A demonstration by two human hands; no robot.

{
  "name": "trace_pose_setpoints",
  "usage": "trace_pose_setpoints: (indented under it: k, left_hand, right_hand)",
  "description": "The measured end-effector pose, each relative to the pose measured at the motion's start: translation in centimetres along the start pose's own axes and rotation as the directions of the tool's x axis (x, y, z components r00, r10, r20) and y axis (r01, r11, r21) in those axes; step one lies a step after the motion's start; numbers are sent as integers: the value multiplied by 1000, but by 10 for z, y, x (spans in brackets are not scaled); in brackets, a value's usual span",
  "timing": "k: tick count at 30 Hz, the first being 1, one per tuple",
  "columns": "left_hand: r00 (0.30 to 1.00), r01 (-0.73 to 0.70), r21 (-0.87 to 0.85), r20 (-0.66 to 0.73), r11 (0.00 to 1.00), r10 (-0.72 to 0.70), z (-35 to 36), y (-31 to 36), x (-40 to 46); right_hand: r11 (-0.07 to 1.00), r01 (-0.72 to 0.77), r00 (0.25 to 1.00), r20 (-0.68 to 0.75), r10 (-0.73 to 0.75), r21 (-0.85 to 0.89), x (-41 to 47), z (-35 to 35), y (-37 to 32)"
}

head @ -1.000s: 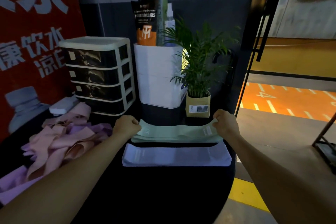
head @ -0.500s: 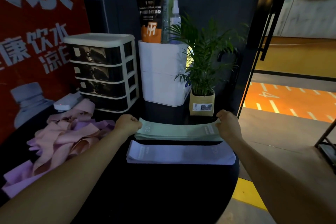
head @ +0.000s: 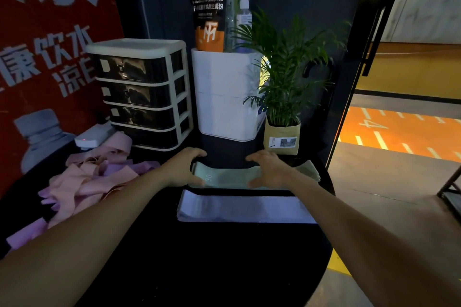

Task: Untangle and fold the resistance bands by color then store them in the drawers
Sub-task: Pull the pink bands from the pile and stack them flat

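A red poster with white lettering covers the left wall. Dim light falls on the black bench. An orange floor glows beyond the dark doorframe.

Matt woven cloth makes up the green bands, the lavender stack and the tangled pink heap on a dull black bench. The drawer unit pairs cream plastic with glossy dark fronts. A paper bag wraps the plant's pot beside a smooth white plastic bin.

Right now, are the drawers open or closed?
Closed: all four dark fronts of the drawers sit flush in the white frame, none pulled out.
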State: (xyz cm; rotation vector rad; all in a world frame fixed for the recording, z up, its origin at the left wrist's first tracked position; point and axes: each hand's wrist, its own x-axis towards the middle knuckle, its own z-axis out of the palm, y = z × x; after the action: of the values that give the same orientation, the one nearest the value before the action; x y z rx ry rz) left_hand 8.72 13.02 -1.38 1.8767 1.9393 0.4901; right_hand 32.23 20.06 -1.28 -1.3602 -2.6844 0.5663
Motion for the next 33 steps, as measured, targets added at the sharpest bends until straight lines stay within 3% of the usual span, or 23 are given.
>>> trace_pose_setpoints:
  k: [3, 7, 17, 22, 27, 33]
  left_hand:
    - [995, -19, 104, 104, 994, 9, 2, 0, 6]
    - [993, -15, 171, 120, 985, -5, 7, -7, 14]
    - [997, -3, -67, 73, 998, 8, 3, -17, 17]
    - [999, 14, -71, 32, 997, -11, 6, -26, 17]
    - [999, 39, -188, 8, 981, -39, 10, -33, 20]
    - [1000, 17, -206, -12, 978, -20, 14, -34, 14]
  right_hand:
    - [997, -3, 995, 98, 10, -77, 11, 7, -1]
    - [996, -25, 993, 117, 35, -84, 19, 13, 6]
    - [999, -2, 999, 48, 4, -35, 24, 17, 6]
    - [996, 53, 997, 53, -49, -75, 30, 22, -15]
    - [998, 42, 999, 4, -43, 37, 33, 26, -15]
    - [998, 56, 998, 24, -57, 32, 31, 27, -14]
